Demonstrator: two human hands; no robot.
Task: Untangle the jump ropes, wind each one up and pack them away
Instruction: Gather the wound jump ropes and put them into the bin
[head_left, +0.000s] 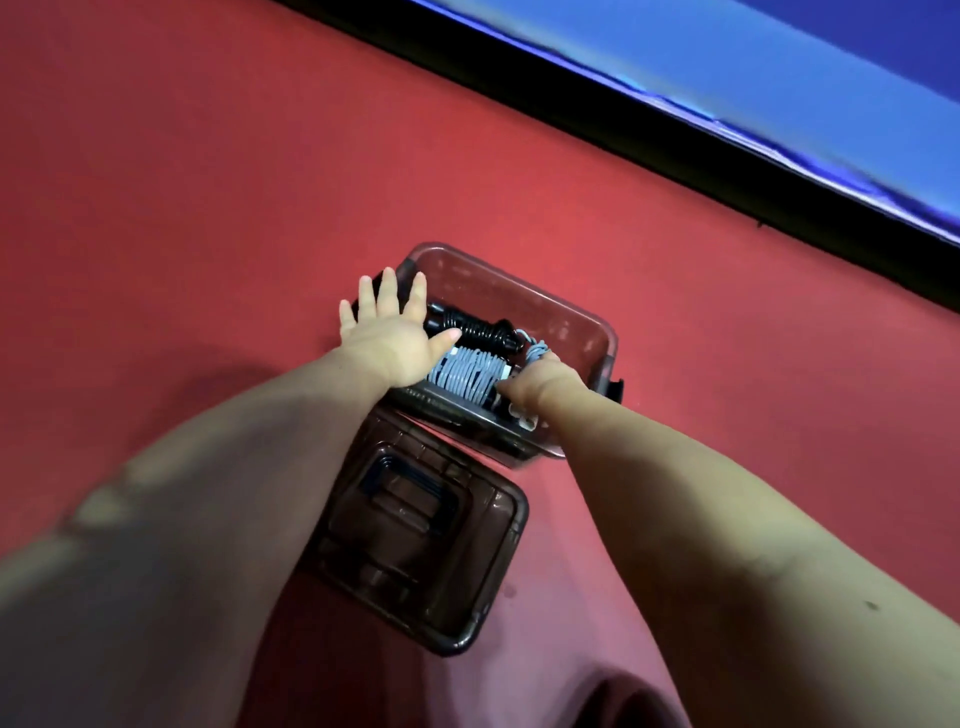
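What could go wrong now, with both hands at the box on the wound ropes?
1. A loose loop sticks up from the grey rope near the right hand; once released, the winding may spring open.
2. That loop could get caught under the lid, which lies off the box.
3. The left hand rests flat at the box's edge, so the box might slide.

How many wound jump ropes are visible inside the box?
2. The black rope lies at the far side of the box; the grey rope lies beside it, nearer the person, its right end covered by the right hand. Others might be hidden underneath.
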